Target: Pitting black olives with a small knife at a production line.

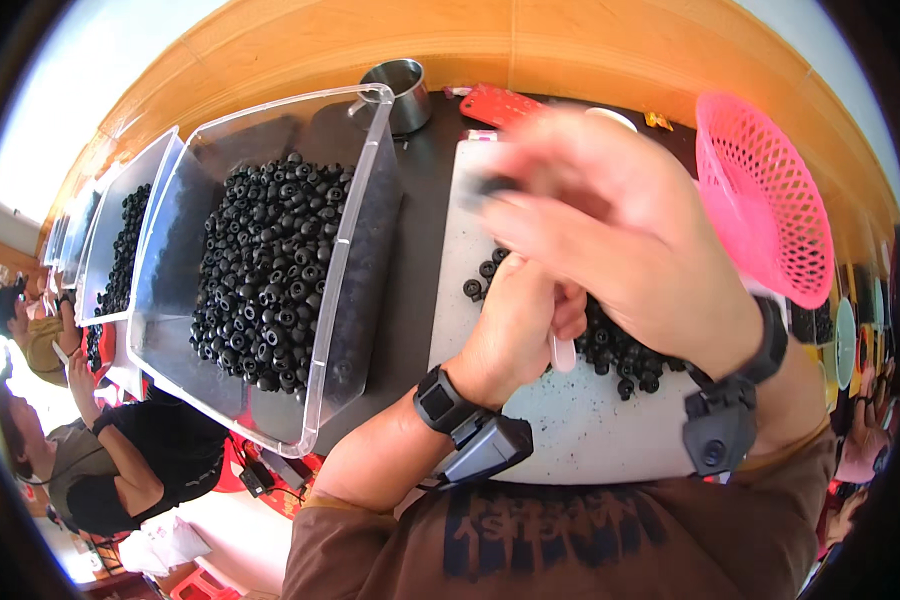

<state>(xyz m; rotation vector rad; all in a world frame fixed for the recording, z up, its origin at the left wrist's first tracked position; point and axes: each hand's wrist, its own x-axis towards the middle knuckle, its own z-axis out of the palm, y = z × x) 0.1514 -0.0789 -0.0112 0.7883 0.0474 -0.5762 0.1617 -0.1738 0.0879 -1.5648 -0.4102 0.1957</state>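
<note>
My left hand (pixel 520 320) is closed round a slim tool, and its pale pink handle (pixel 563 355) sticks out below the fingers. The tool's working end is hidden. Just above and in front of it, my right hand (pixel 610 210) is smeared by motion. Between its thumb and fingertips shows a small black part (pixel 495 187), blurred. Under both hands on the white board (pixel 560 440) lies a heap of small black ring-shaped parts (pixel 620 350), partly covered by my right hand. A few more of these parts (pixel 485 270) lie left of my fingers.
A transparent plastic bin (pixel 360 240) full of black parts stands at the left, with another bin (pixel 120 250) beyond it. A metal mug (pixel 405 95) and a red perforated object (pixel 495 105) are at the back. A pink basket (pixel 770 200) leans at right. Another person (pixel 120 460) sits left.
</note>
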